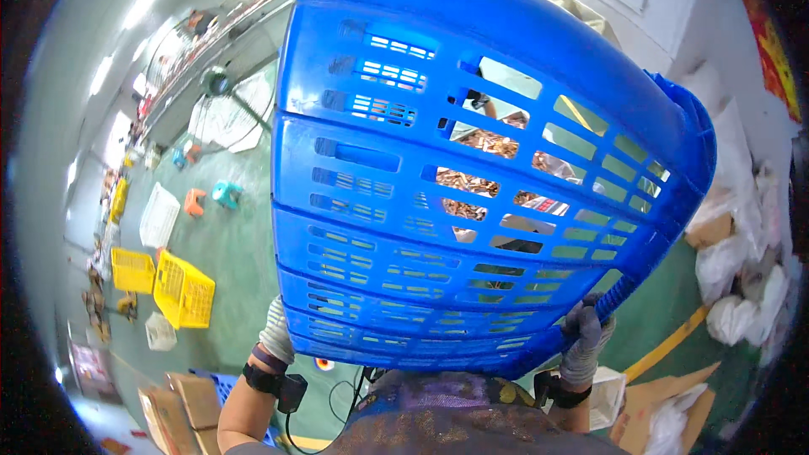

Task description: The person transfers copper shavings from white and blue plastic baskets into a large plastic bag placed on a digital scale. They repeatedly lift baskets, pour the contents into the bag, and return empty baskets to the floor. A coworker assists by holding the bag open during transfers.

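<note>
A large blue plastic basket (pixel 362 135) with slotted walls fills the middle of the view. It is tipped on its side, its thick rim to the right. My right hand (pixel 586 341), in a knit glove, has its fingers wrapped round the rim at the lower right. At the lower left my left hand (pixel 276 335), also gloved, grips the basket's other end, its fingers partly hidden behind the wall. Through the slots shows a heap of small brownish pieces (pixel 489 143); whether they lie inside the basket or beyond it, I cannot tell.
Yellow crates (pixel 184 291) and a white crate (pixel 158 215) stand on the green floor at left, near orange and teal stools (pixel 226 194). A standing fan (pixel 216 82) is further back. White bags (pixel 733 312) line the right side. Cardboard boxes (pixel 190 400) lie at lower left.
</note>
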Available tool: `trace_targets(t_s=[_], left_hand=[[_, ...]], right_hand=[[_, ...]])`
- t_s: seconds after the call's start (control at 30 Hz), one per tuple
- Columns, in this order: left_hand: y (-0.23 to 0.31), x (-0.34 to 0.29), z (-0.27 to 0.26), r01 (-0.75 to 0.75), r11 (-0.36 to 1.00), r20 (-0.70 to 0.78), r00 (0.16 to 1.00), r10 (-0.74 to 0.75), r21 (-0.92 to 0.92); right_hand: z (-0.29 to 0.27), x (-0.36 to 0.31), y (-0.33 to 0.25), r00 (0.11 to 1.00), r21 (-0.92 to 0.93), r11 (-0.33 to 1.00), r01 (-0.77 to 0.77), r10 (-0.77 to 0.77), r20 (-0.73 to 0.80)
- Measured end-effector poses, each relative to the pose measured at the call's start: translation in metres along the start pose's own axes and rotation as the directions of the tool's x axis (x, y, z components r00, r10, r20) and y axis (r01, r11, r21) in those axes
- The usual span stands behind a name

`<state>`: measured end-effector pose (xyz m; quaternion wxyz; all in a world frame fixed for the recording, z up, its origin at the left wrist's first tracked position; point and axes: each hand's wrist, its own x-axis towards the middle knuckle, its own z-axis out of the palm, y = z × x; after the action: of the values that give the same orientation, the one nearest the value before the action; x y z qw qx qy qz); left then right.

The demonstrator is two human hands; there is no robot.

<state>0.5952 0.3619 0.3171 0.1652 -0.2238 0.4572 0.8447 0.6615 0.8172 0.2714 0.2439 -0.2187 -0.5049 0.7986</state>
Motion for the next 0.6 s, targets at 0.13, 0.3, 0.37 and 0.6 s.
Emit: trace_targets(t_s=[0.13,0.3,0.37,0.6], left_hand=[[-0.039,-0.037,-0.056,-0.084,0.984,-0.025,0.996,0.081,-0.160],[-0.090,-0.076,-0.133,-0.208,0.950,-0.252,0.957,0.147,-0.234],[-0.125,-0.085,-0.147,-0.250,0.879,-0.279,0.950,0.142,-0.405],[-0.207,-0.093,-0.289,-0.215,0.872,-0.450,0.893,-0.007,-0.439]], right_hand=[[0.031,0.005,0.000,0.985,-0.084,0.996,-0.009,0.023,0.170],[0.103,0.000,0.011,0.905,-0.288,0.956,-0.051,0.166,0.392],[0.125,0.003,0.011,0.862,-0.333,0.941,-0.056,0.214,0.460],[0.237,-0.052,0.127,0.565,-0.586,0.808,0.055,0.458,0.686]])
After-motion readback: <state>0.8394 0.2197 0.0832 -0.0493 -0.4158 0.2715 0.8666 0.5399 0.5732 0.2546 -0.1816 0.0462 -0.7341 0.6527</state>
